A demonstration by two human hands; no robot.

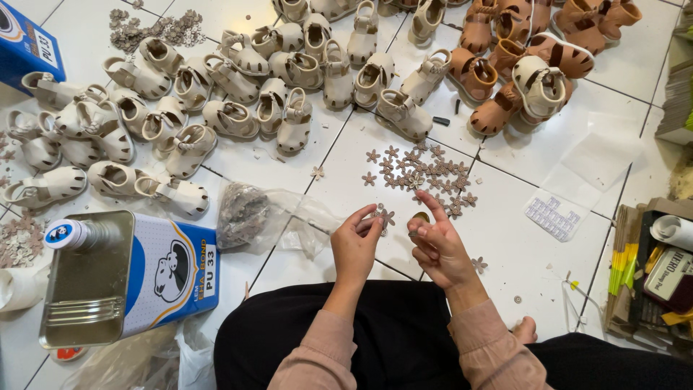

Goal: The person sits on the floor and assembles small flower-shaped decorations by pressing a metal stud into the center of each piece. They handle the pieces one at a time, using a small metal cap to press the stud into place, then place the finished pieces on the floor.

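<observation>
Flower-shaped trim piece (385, 215) pinched in left hand (355, 245); right hand (437, 245) fingers curled beside it, loose flower pile (422, 177) lying just beyond both.

A rectangular blue-and-white metal glue tin (155, 271) is laid on the floor at lower left; a blue cardboard box (25, 43) is seen top left — a clear plastic bag (249, 213) between.

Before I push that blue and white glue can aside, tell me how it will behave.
The glue can lies on its broad side on the tiled floor, so it would probably slide rather than roll or tip. Its metal walls look stiff. Its capped spout points sideways, so a leak seems possible if the cap is loose; weight cannot be judged.
</observation>
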